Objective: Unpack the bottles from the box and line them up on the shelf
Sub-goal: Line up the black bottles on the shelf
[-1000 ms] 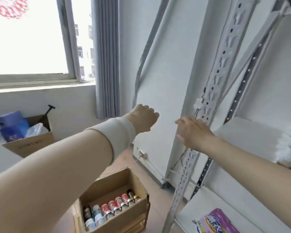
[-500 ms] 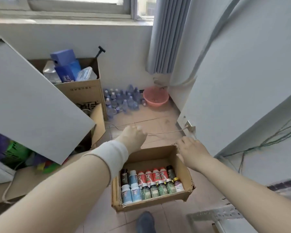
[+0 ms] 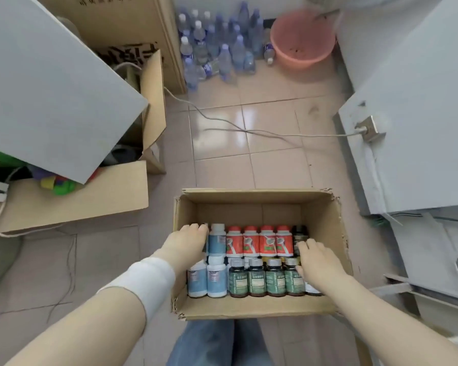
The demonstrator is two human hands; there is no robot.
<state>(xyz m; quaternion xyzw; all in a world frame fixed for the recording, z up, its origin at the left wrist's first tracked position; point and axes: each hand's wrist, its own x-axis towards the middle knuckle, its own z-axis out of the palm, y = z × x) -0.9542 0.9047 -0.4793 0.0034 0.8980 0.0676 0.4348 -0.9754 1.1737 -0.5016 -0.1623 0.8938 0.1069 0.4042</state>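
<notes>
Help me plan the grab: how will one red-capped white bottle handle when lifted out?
Likely stiff plastic: the red-capped white bottle looks smooth, undented. Packed tight in the brown cardboard box, it may drag neighbours. Round, so may roll.

The glossy beige tiled floor (image 3: 273, 165) carries an open cardboard box (image 3: 254, 309) in the near middle, a larger carton (image 3: 77, 199) to its left, clear plastic water bottles (image 3: 217, 46) clustered at the far wall, a pink basin (image 3: 299, 63) just beside them, and a white cable (image 3: 249, 132) trailing across between.
</notes>
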